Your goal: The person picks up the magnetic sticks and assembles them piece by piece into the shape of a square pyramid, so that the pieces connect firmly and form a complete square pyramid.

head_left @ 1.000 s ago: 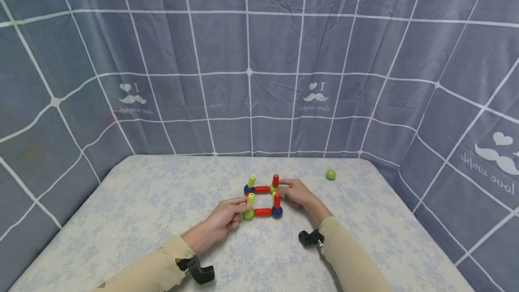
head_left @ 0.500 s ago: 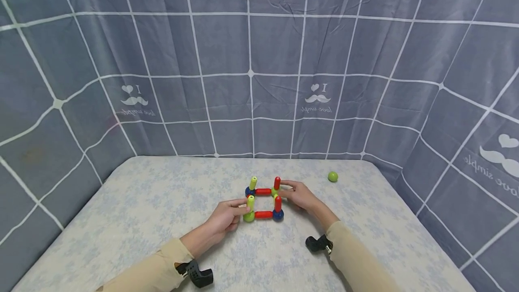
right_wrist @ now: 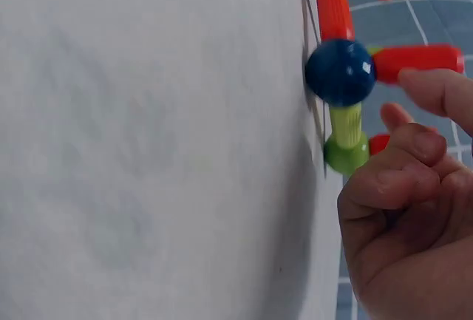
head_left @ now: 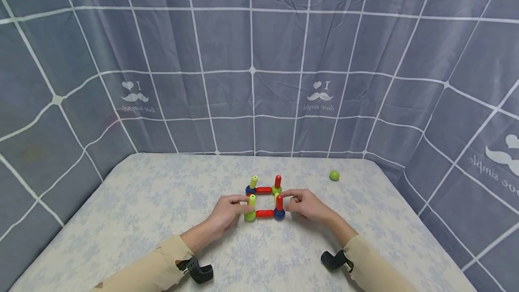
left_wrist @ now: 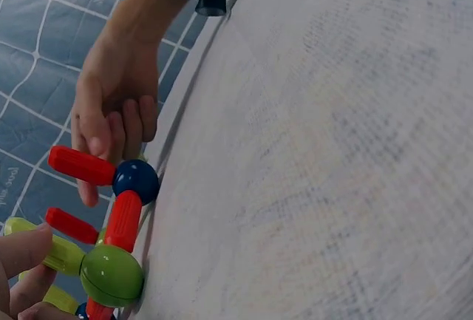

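A frame of magnetic building rods and balls stands on the table. Upright rods rise from its corner balls, yellow-green at left and red at right. My left hand (head_left: 224,214) pinches the front-left yellow-green rod (head_left: 252,200) between thumb and fingers, above its green ball (left_wrist: 112,274). At the front-right corner, my right hand (head_left: 309,205) has its index finger and thumb beside the upright red rod (right_wrist: 421,61) over the blue ball (right_wrist: 341,72). Its other fingers are curled, and contact is hard to tell. A horizontal red rod (head_left: 265,213) joins the two front balls.
A loose green ball (head_left: 334,175) lies toward the back right of the patterned tablecloth (head_left: 162,184). Grey gridded curtains (head_left: 227,93) surround the table behind and at the sides. The back-left corner has a blue ball (head_left: 250,189).
My right hand has come away from the back-right red rod and moved toward me, to the front-right one. The left hand keeps its pinch on the front-left rod.
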Motion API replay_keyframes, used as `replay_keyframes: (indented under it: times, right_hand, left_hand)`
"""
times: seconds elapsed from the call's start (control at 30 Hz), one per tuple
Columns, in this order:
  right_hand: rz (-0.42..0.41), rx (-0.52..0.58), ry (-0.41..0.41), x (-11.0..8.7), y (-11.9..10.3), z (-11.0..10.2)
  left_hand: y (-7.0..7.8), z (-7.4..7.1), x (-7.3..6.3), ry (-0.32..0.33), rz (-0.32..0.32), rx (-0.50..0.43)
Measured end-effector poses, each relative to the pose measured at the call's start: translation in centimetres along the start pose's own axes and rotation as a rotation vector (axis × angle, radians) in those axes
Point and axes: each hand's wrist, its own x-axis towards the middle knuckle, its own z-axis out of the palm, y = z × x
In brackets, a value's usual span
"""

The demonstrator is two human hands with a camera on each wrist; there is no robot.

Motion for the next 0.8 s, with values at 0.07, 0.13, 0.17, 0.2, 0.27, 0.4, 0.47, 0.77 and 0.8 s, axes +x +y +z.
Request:
replay_keyframes:
  times: [0.07,0.13,0.17,0.2,0.27,0.4,0.47,0.77,0.8]
  right_hand:
    - [-0.015,-0.016,-0.015,-0.2,-0.3,0.3]
    - [-0.022,-0.037,-0.014,-0.2,-0.6,0.5]
    - [-0.028,-0.049,-0.011,-0.2,-0.7,0.7]
    - [-0.026,-0.061,-0.005,-0.2,-0.9,0.8]
    - [-0.03,-0.076,0.005,-0.1,-1.0,1.0]
    - [-0.006,-0.089,0.045,0.2,-1.1,1.4]
    - [0.018,-0.092,0.072,0.5,-1.1,1.6]
    - [0.036,-0.129,0.127,1.5,-1.0,2.5]
    - [0.037,-0.129,0.129,1.6,-1.1,2.6]
  left_hand:
    - [0.0,0.1,0.0,0.014,0.005,0.025]
    - [0.0,0.1,0.1,0.025,0.007,0.047]
    - [0.0,0.1,0.2,0.027,0.008,0.053]
    - [0.0,0.1,0.2,0.032,0.01,0.065]
    - [0.0,0.3,0.4,0.042,0.021,0.091]
    - [0.3,0.6,0.9,0.077,0.047,0.157]
    - [0.5,0.8,1.2,0.088,0.047,0.19]
    - [1.0,1.3,2.2,0.087,0.017,0.238]
    - [1.0,1.3,2.3,0.087,0.017,0.242]
